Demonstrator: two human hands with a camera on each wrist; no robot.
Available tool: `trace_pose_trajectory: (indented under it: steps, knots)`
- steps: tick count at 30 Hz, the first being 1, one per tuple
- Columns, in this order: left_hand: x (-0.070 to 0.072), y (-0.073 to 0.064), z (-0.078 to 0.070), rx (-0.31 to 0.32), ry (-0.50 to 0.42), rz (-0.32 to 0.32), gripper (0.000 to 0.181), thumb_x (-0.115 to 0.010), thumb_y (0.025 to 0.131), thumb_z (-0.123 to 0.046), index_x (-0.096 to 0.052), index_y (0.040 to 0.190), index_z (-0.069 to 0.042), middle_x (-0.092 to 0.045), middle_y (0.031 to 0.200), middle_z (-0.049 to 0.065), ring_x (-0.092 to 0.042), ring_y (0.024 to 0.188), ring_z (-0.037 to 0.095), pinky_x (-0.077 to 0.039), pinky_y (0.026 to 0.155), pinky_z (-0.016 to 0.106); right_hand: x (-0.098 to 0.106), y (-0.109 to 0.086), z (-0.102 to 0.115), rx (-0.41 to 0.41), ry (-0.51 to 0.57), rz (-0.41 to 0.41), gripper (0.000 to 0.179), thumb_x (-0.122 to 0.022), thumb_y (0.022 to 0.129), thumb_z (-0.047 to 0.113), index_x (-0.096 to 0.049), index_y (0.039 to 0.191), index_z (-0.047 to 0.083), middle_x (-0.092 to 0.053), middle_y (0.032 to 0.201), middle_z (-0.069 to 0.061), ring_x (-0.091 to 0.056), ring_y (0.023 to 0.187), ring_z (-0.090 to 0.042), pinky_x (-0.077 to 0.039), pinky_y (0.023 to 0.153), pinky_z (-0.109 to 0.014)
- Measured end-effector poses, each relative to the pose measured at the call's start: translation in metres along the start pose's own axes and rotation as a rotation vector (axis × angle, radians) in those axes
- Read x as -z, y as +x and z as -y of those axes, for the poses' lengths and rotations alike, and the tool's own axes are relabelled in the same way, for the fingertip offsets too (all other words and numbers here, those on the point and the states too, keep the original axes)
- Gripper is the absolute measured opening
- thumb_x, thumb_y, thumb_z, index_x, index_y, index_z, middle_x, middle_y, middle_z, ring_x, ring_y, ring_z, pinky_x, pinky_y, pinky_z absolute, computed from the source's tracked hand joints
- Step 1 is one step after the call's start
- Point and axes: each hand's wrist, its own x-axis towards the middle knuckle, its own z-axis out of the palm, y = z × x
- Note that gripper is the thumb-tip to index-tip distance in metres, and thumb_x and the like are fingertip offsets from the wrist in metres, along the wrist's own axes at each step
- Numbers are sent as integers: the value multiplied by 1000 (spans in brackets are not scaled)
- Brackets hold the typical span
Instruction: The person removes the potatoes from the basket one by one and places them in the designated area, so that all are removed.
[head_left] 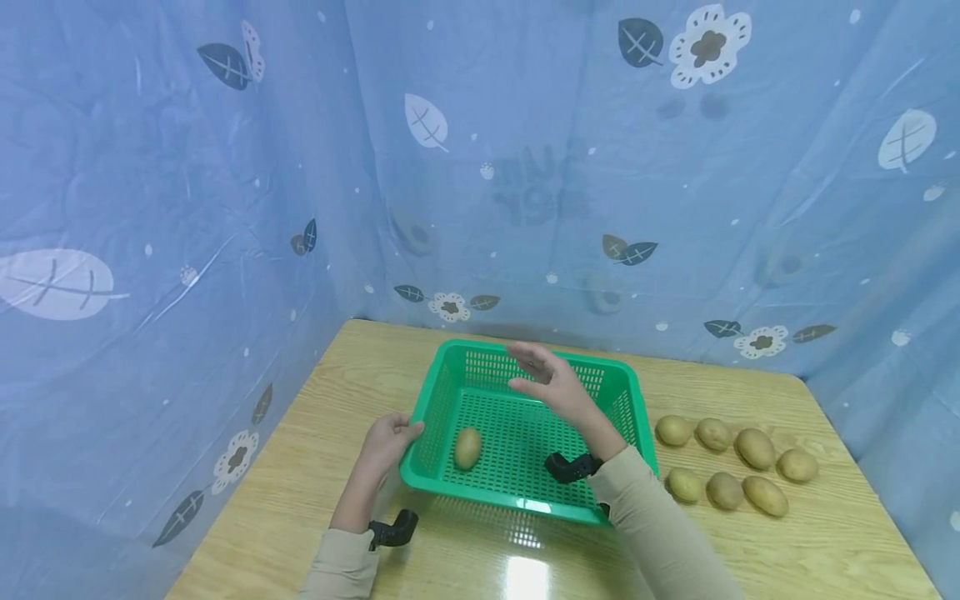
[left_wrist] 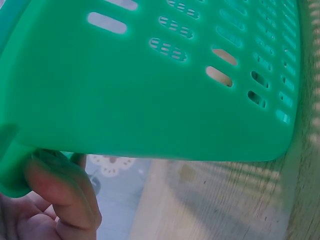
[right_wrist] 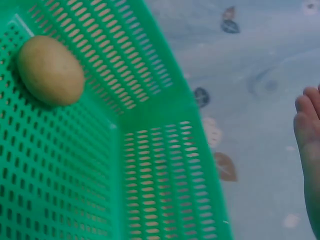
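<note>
A green plastic basket [head_left: 525, 502] with slotted walls sits on the wooden table. One potato [head_left: 468, 448] lies on its floor toward the left; the right wrist view shows this potato [right_wrist: 51, 70] near a corner. My left hand [head_left: 387, 442] grips the basket's left rim near the front corner. In the left wrist view, curled fingers [left_wrist: 62, 185] hook under the rim. Over the basket hovers my right hand [head_left: 551, 385], fingers extended and thumb apart, holding nothing. Only the edge of that hand [right_wrist: 311, 135] shows in the right wrist view.
To the right of the basket, several potatoes lie in two rows, a back-row potato [head_left: 755, 448] and a front-row potato [head_left: 765, 496] among them. A blue patterned curtain [head_left: 525, 167] encloses the table [head_left: 315, 467] at the back and sides.
</note>
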Motion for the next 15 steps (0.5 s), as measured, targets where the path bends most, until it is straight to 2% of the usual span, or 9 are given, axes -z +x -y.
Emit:
trace_pose_trajectory:
  steps: [5, 11, 15]
  knots:
    - [0, -1, 0, -4, -11, 2, 33, -53, 96, -17, -55, 115, 10, -67, 94, 18, -68, 79, 21, -58, 69, 33, -10, 13, -13, -82, 3, 152, 54, -61, 93, 12, -40, 142, 4, -38, 147, -19, -33, 138, -33, -29, 114, -44]
    - [1, -2, -1, -5, -23, 4, 32, -53, 96, -16, -55, 114, 10, -67, 95, 18, -69, 81, 23, -58, 69, 33, -19, 23, -22, -194, -90, 334, 56, -65, 91, 24, -44, 139, 6, -44, 144, -15, -38, 136, -31, -30, 112, -49]
    - [0, -2, -1, -10, -26, 9, 33, -53, 96, -17, -55, 114, 11, -66, 96, 21, -68, 82, 25, -58, 70, 34, -27, 30, -30, -225, -127, 456, 57, -63, 92, 22, -42, 140, 3, -43, 145, -14, -38, 136, -30, -30, 112, -49]
